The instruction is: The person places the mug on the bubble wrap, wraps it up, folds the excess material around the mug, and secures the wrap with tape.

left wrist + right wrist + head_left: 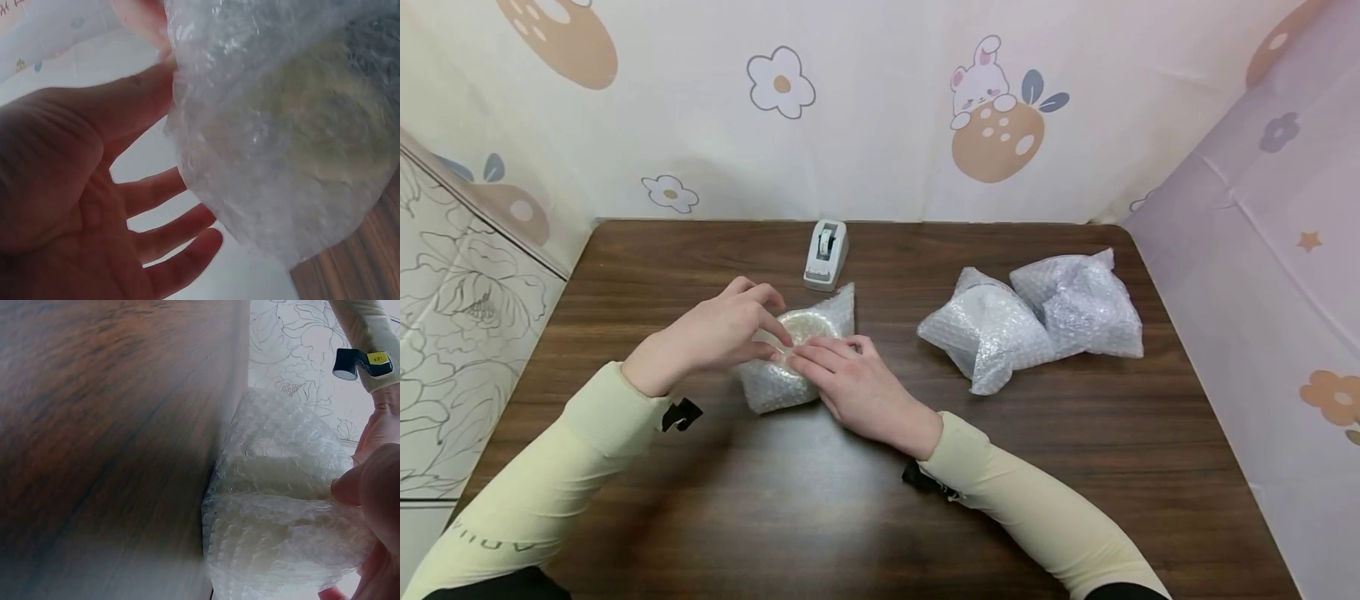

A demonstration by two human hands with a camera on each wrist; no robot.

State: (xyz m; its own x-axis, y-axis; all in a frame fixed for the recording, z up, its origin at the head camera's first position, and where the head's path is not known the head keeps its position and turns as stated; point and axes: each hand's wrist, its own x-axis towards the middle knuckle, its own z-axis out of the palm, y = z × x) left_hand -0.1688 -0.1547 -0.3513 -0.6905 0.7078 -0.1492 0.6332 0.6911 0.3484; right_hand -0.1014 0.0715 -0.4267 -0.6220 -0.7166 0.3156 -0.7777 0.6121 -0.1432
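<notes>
A bubble-wrapped package (778,385) lies on the table in front of the person, left of the middle. A round, pale yellowish thing (337,128) shows blurrily through its wrap. The left hand (718,333) comes from the left and pinches the wrap's edge near the top with thumb and index finger; its other fingers are spread in the left wrist view. From the right, the right hand (859,387) holds the package, fingers across its top. In the right wrist view a fingertip (347,487) presses the layered bubble wrap (281,531).
A white tape dispenser (825,254) stands behind the package. Two more bubble-wrapped bundles (992,329) (1086,304) lie side by side at the right. The dark wooden table (760,525) meets a patterned curtain (880,125) at its back edge.
</notes>
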